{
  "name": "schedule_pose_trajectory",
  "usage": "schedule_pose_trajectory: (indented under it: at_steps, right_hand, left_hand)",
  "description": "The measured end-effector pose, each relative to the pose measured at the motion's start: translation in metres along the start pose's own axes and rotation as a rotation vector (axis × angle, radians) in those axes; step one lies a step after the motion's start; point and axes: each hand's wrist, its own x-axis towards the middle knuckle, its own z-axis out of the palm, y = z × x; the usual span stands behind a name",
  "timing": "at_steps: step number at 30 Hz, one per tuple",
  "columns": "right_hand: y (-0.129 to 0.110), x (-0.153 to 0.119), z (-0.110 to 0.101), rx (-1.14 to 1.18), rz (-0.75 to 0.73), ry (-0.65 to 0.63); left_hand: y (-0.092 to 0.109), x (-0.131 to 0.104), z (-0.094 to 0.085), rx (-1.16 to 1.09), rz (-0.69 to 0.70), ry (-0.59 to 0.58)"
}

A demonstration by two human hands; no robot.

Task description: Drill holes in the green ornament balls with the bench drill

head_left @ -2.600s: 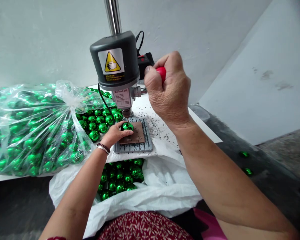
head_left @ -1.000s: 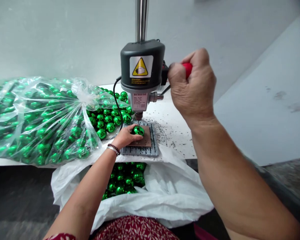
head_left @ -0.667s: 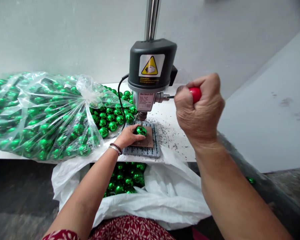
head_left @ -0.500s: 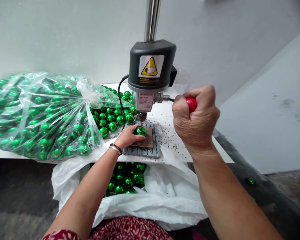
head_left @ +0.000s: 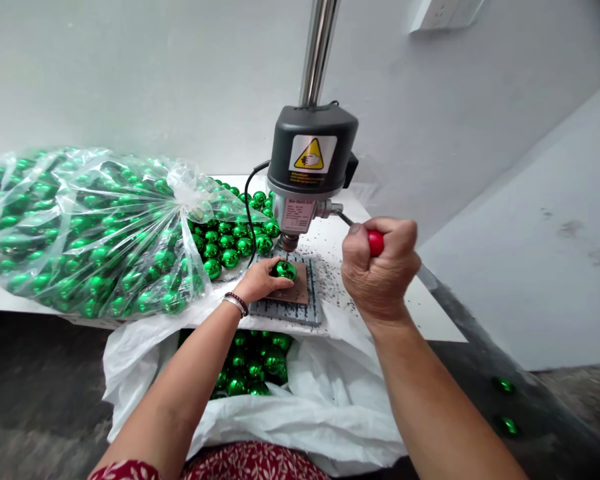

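"Green ball (head_left: 287, 270), where is it?"
"On the brown board (head_left: 301, 288), under the drill (head_left: 313, 127), pinched by the left hand (head_left: 257, 282)."
"And the right hand (head_left: 383, 277)?"
"Clenched round the red knob (head_left: 376, 243), right of the drill."

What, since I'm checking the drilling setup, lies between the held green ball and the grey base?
In the head view, a brown board lies between the green ball and the grey base.
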Motion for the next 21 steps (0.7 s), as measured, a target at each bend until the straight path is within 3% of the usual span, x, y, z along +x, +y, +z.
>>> schedule_pose_trajectory:
  at_steps: [5,11,17,21]
  right_hand:
    - [0.005,-0.010,0.004,0.008,0.007,0.043]
    - [0.004,-0.014,0.005,-0.026,-0.129,0.099]
    - [0.008,-0.032,0.003,0.012,-0.135,0.049]
    - [0.003,-0.013,0.005,0.047,-0.071,0.061]
  left_hand:
    - [0.000,0.000,-0.001,0.015,0.030,-0.007]
    - [-0.001,0.000,0.001,0.013,-0.018,0.011]
    - [0.000,-0.002,0.002,0.020,-0.009,0.023]
    - [0.002,-0.002,0.003,0.034,-0.021,0.028]
